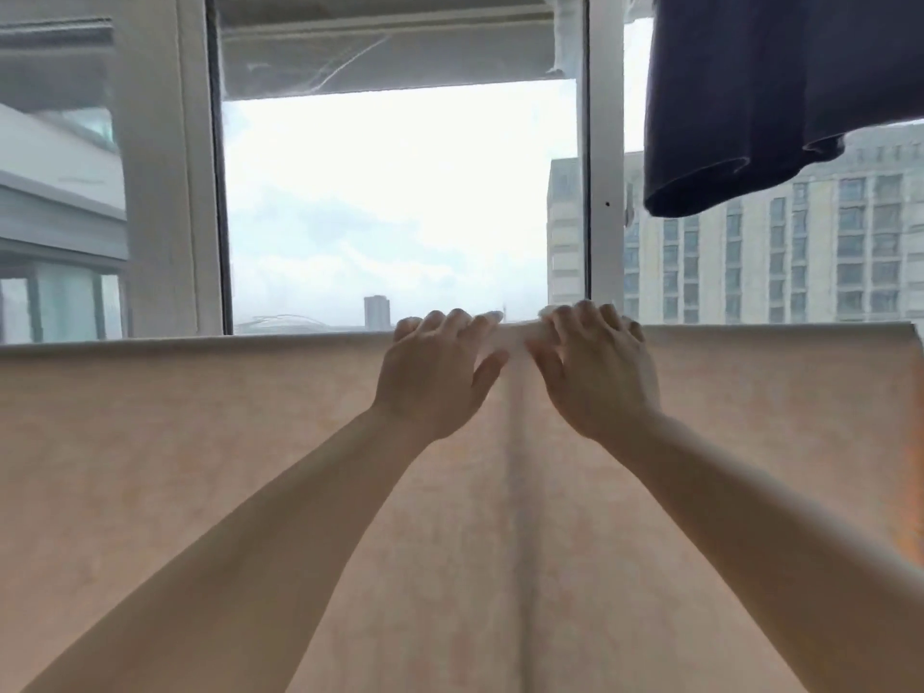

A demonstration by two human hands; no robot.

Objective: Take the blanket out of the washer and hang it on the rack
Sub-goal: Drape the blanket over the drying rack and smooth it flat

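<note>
A pale peach blanket (200,467) hangs spread across the whole width of the view. Its top fold runs level at about mid height, and a vertical crease drops down its middle. The rack bar under that fold is hidden by the cloth. My left hand (435,377) and my right hand (595,372) lie side by side on the top fold near the centre. Their fingers are spread and draped over the edge, and the thumbs stick out toward each other. A small ridge of cloth stands up between the two hands.
A dark navy garment (770,97) hangs at the upper right, above the blanket's right end. Behind the blanket is a window with white frames (602,157), and buildings and bright sky lie beyond it.
</note>
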